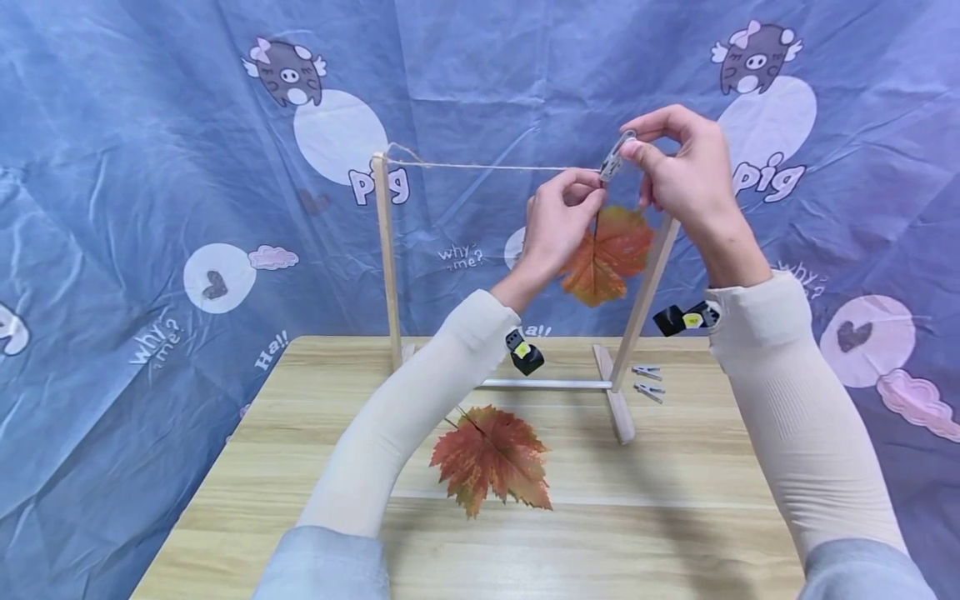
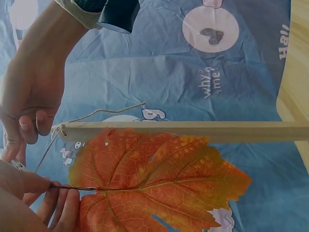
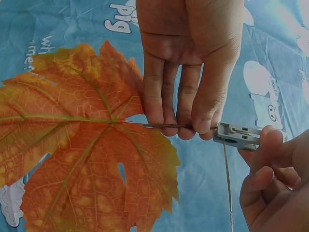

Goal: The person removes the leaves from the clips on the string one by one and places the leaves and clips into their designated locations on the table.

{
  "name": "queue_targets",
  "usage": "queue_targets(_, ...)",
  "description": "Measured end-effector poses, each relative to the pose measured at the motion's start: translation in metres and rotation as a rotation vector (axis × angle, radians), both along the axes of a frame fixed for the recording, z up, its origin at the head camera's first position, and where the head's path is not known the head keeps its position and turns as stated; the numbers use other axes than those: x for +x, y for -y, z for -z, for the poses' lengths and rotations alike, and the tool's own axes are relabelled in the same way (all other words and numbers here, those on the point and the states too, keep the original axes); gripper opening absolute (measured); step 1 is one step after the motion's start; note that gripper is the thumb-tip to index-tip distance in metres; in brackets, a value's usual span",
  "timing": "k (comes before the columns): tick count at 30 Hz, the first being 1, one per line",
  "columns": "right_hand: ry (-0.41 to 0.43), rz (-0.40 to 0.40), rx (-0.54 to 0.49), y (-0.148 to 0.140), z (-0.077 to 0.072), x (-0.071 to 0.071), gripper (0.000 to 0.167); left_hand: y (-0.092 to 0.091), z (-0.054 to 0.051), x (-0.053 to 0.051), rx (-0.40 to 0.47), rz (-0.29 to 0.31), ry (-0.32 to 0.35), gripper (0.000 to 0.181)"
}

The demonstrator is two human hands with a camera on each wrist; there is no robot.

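An orange-red maple leaf point(image 1: 609, 254) hangs by its dark stem point(image 3: 164, 126) from my left hand point(image 1: 558, 218), whose thumb and fingers pinch the stem near the string. My right hand point(image 1: 686, 162) pinches a grey clothespin point(image 1: 615, 158) by its handle end. In the right wrist view, the clothespin point(image 3: 239, 135) has its front end at the string point(image 3: 228, 183) and the tip of the stem, close to the left fingertips. Whether its front end has closed over both cannot be made out. The string point(image 1: 495, 167) runs from the left post behind my hands.
A wooden frame with a left post point(image 1: 388, 267), a right post point(image 1: 643, 304) and a pale lower bar point(image 1: 547, 384) stands on the table point(image 1: 645, 508). A second red leaf point(image 1: 495, 458) lies in front of it. Two more clothespins point(image 1: 648, 392) lie right of the frame's foot.
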State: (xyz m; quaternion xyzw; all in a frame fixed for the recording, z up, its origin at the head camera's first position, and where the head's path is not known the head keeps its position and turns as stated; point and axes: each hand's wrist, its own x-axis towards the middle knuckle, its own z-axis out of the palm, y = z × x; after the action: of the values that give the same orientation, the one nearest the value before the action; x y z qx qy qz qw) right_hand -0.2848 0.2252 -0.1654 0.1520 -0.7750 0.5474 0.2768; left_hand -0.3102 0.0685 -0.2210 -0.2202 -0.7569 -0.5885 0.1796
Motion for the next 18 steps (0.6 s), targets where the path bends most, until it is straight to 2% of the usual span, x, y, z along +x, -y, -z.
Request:
queue_targets(8,-0.05,0.015,-0.024,0.0023,-0.0018,0.0,0.011,0.0023,-0.0019,0.0033,-0.017,-0.007,0.003,0.012)
queue_targets(18,-0.066,0.011,-0.069,0.0028,-0.0055,0.0033,0.011,0.0072,-0.0014,0.0057,-0.012,0.002,-0.019,0.012)
